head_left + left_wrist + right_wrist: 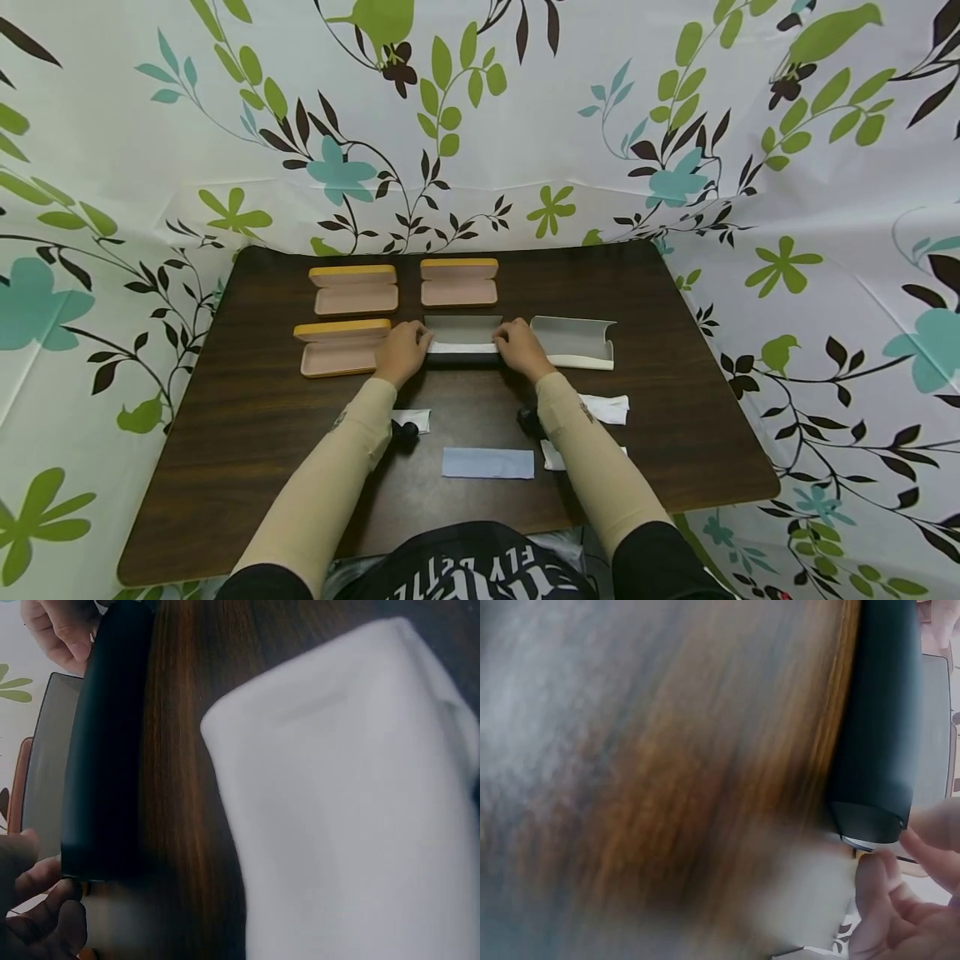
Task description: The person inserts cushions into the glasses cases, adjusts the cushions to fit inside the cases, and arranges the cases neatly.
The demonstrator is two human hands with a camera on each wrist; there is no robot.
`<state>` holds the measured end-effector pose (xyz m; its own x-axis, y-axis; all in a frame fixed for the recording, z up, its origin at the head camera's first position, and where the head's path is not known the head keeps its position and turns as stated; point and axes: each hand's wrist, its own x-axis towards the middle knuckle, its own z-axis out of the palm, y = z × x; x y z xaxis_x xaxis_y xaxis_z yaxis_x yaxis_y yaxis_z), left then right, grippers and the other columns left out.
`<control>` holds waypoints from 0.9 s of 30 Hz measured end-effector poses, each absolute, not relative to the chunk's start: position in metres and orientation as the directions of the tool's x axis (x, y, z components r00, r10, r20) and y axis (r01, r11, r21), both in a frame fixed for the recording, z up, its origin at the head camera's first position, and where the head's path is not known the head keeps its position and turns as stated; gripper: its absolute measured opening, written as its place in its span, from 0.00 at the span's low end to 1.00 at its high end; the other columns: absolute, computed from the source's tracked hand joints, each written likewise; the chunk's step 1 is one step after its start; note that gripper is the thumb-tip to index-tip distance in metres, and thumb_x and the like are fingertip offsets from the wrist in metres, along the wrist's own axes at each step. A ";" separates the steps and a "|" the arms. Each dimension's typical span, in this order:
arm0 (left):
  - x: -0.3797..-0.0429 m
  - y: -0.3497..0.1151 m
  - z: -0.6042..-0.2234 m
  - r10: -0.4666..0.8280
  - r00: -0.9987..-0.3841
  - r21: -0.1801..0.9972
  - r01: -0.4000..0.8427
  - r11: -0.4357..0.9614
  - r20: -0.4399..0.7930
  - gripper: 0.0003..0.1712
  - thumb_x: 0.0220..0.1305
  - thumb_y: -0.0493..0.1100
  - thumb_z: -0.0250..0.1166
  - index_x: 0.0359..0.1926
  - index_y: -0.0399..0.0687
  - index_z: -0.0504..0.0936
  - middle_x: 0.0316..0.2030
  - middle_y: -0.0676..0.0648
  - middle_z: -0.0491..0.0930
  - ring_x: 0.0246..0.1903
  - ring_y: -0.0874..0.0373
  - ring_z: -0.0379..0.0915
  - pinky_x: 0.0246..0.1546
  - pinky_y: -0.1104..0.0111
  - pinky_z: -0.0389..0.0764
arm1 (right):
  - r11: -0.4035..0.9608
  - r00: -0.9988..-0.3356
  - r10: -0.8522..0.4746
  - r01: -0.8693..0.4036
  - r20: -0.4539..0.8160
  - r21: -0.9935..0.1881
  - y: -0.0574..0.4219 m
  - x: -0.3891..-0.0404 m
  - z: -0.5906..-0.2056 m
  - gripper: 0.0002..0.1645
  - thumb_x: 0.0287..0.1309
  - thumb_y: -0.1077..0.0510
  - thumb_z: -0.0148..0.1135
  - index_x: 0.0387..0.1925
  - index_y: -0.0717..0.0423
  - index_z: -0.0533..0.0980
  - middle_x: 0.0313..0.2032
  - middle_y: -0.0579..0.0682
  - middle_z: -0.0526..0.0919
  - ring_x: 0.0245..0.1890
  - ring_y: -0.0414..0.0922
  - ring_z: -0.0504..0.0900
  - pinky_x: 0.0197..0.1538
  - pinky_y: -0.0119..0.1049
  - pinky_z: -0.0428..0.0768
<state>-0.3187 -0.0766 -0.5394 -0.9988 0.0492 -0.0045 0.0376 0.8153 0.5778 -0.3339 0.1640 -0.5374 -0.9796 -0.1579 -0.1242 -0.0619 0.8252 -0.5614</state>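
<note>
An opened glasses case (pixel 463 360), dark outside with a grey lining, lies across the middle of the table with its lid raised. A white strip (pixel 463 348) shows along its front inner part. My left hand (pixel 403 350) grips the case's left end, and my right hand (pixel 521 346) grips the right end. In the left wrist view, the left thumb and fingers (pixel 45 889) pinch a corner of the dark case (pixel 105 750). The right wrist view has the right fingers (pixel 889 900) curled at the case's near end, beside the lid edge.
Three open yellow-edged cases (pixel 459 292) with pinkish lining stand at the back and left. An open whitish case (pixel 573 342) sits to the right. Nearer me lie a light blue cloth (pixel 487 463) and several white folded cloths (pixel 606 408), one close under the left wrist camera.
</note>
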 end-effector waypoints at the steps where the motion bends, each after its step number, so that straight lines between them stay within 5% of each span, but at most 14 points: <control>1: -0.317 -0.077 -0.539 0.046 -0.999 0.572 0.041 0.819 0.006 0.14 0.70 0.52 0.58 0.43 0.48 0.82 0.38 0.45 0.80 0.37 0.48 0.78 0.34 0.53 0.80 | 0.822 -0.984 -0.146 -0.063 -0.102 -0.566 0.164 -0.333 -0.536 0.12 0.68 0.56 0.55 0.44 0.55 0.82 0.47 0.54 0.75 0.47 0.51 0.76 0.53 0.45 0.76; 9: -0.310 -0.079 -0.525 0.114 -0.987 0.538 0.158 0.828 0.114 0.12 0.69 0.47 0.59 0.48 0.48 0.80 0.41 0.46 0.78 0.33 0.50 0.77 0.31 0.58 0.79 | 0.796 -0.994 -0.051 -0.100 0.100 -0.596 0.166 -0.330 -0.530 0.09 0.66 0.62 0.55 0.46 0.59 0.76 0.46 0.56 0.75 0.43 0.51 0.77 0.49 0.44 0.77; 13: -0.310 -0.077 -0.521 0.167 -0.981 0.533 0.194 0.823 0.099 0.22 0.71 0.47 0.57 0.62 0.46 0.71 0.59 0.43 0.72 0.49 0.47 0.76 0.47 0.54 0.79 | 0.815 -0.991 -0.080 -0.129 0.112 -0.565 0.166 -0.329 -0.530 0.22 0.66 0.63 0.55 0.61 0.60 0.71 0.60 0.58 0.71 0.57 0.53 0.74 0.60 0.48 0.73; 17: -0.310 -0.075 -0.522 0.220 -0.976 0.526 0.191 0.829 0.009 0.32 0.73 0.51 0.53 0.72 0.45 0.59 0.72 0.43 0.57 0.66 0.44 0.62 0.62 0.48 0.68 | 0.841 -0.985 -0.158 -0.170 0.068 -0.514 0.166 -0.327 -0.531 0.28 0.67 0.62 0.54 0.67 0.60 0.66 0.66 0.58 0.68 0.67 0.53 0.66 0.70 0.51 0.61; 27: -0.303 -0.077 -0.523 0.243 -0.970 0.513 0.202 0.834 -0.014 0.31 0.74 0.51 0.51 0.72 0.44 0.60 0.73 0.44 0.56 0.69 0.42 0.58 0.66 0.47 0.63 | 0.793 -0.980 -0.182 -0.197 0.085 -0.576 0.166 -0.320 -0.527 0.27 0.66 0.64 0.56 0.66 0.64 0.67 0.64 0.61 0.71 0.66 0.54 0.68 0.70 0.50 0.62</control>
<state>-0.3028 -0.0775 -0.5226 -0.9699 0.2433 -0.0137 0.2021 0.8342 0.5131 -0.3201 0.1661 -0.5271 -0.9796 -0.1818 0.0854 -0.1974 0.7931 -0.5761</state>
